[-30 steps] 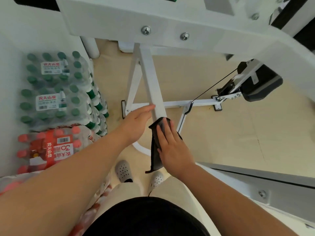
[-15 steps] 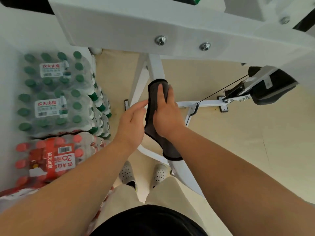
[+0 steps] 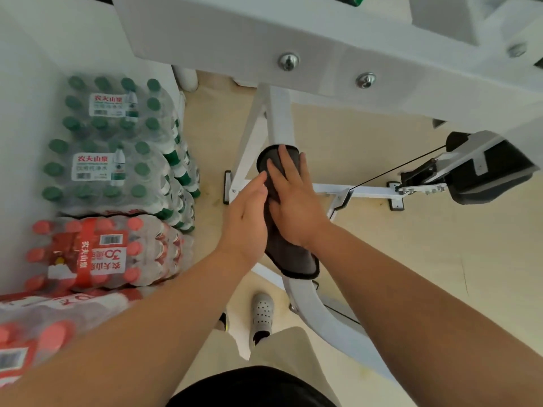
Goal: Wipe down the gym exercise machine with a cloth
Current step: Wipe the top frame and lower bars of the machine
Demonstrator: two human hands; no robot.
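Two hands: I am seeing both meeting on the cloth at the middle of the frame.
Right hand (image 3: 293, 207): it is lying flat on the cloth, fingers straight and slightly spread, pressing it onto the slanted tube and gripping nothing.
Left hand (image 3: 246, 218): it is reaching in from the lower left, fingers nearly straight, fingertips touching the cloth's left edge just beside the right hand. I cannot tell where its thumb is lying.
Cloth (image 3: 291, 259): dark grey with a black hem, it is draping along the slanted tube. Its upper end is curling over the tube just above the right fingertips, and its lower end is showing below the right wrist.
Machine (image 3: 205, 30): its white frame is filling the top of the frame, with two bolts (image 3: 288, 61) sitting in the broad beam.
Slanted tube (image 3: 279, 118): it is running from under the beam down to the lower centre, then bending toward the lower right.
Cable (image 3: 396, 168): a thin black line is stretching from the base bar at centre right up to a black padded part (image 3: 493, 171) at the right edge.
Bottle packs: shrink-wrapped packs are standing along the left side, green-capped ones (image 3: 117, 142) in the upper left and red-capped ones (image 3: 97, 254) below them.
Floor (image 3: 382, 259): beige boards are showing under the machine.
Shoe (image 3: 261, 312): one grey perforated shoe is showing at the lower centre, between my forearms.
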